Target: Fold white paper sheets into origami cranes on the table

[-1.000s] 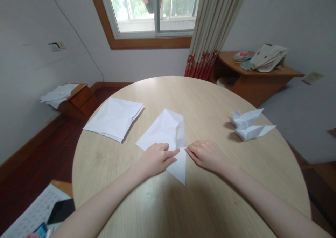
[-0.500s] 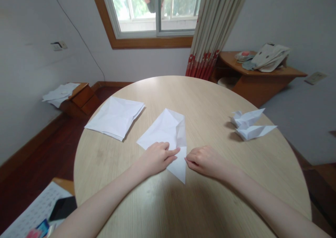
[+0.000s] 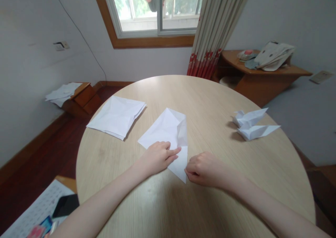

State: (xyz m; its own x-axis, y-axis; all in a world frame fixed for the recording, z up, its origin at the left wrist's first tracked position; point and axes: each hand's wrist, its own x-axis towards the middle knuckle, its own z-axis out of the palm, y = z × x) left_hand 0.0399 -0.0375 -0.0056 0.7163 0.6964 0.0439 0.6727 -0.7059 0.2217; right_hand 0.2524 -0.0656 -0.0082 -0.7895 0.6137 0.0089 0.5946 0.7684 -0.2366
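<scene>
A partly folded sheet of white paper (image 3: 162, 128) lies near the middle of the round table, with a raised flap along its right side and a point towards me. My left hand (image 3: 159, 157) presses the sheet flat from the left, index finger and thumb stretched out and apart, the other fingers curled. At the sheet's lower right edge, just above the point, rests my right hand (image 3: 201, 168). Its fingers are curled into a fist, with the fingertips touching the paper's edge and nothing visible inside them.
A stack of creased white sheets (image 3: 117, 117) lies at the table's left. Two folded paper birds (image 3: 250, 122) sit on the right. The wooden table (image 3: 173, 91) has a curved rim. Beyond its lower left edge are a black phone (image 3: 65, 206) and a printed sheet (image 3: 34, 204).
My right hand has slid along the sheet's right edge towards its near point. My left hand stays on the paper. The whole view has shifted slightly.
</scene>
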